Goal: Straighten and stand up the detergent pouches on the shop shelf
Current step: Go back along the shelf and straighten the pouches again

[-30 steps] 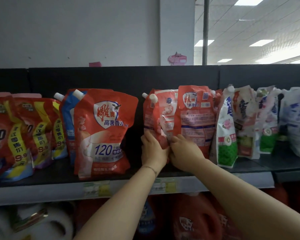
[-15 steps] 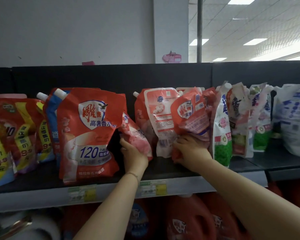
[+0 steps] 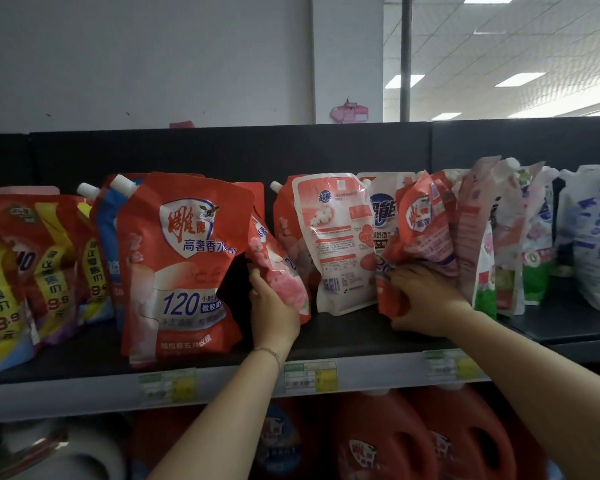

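Big red pouch [image 3: 181, 268], "120" on its front, white cap at the top left corner: upright at the front of the shelf [image 3: 343, 336].
Pink rose-print pouch [image 3: 279, 268]: tilted, top leaning left behind the red one, lower part held in my left hand [image 3: 272, 306].
White-and-pink pouch [image 3: 336, 244]: standing just to the right, back label facing out, leaning slightly.
Smaller red pouch [image 3: 420, 233]: crumpled and tilted, gripped low by my right hand [image 3: 426, 299], touching a pale pink pouch [image 3: 473, 230] on its right.
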A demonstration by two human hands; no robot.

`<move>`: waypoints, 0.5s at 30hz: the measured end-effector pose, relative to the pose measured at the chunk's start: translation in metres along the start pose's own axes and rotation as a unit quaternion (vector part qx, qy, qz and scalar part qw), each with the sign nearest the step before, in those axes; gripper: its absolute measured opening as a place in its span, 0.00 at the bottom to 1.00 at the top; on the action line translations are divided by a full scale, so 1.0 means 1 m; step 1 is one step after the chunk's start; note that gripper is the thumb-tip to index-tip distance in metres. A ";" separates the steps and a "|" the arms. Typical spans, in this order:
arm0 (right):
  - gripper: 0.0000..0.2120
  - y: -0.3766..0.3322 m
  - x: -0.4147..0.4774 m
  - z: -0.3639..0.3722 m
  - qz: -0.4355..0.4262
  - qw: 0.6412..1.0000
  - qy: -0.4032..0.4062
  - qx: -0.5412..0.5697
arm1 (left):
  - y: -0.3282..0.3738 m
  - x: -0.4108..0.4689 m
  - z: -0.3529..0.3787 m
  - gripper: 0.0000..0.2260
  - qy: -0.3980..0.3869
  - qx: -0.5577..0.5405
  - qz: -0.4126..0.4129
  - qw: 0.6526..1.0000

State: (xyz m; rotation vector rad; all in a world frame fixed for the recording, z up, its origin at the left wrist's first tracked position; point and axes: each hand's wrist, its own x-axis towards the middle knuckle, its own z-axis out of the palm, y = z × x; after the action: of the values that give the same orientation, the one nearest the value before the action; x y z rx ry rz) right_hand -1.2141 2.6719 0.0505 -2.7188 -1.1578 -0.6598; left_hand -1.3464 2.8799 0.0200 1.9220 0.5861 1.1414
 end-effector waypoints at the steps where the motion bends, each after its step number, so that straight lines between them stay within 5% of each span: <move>1: 0.41 0.004 -0.001 0.000 0.001 1.000 0.000 -0.004 | -0.001 0.000 0.000 0.34 -0.001 0.003 0.004 1.000; 15: 0.38 0.034 -0.023 -0.006 -0.041 0.999 -0.014 0.021 | 0.001 -0.003 -0.001 0.36 -0.035 0.018 0.041 0.998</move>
State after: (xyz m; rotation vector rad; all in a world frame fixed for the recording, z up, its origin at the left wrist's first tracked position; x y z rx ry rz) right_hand -1.2062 2.6315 0.0486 -2.6672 -1.2794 -0.6034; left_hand -1.3488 2.8774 0.0192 2.0241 0.4978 1.1165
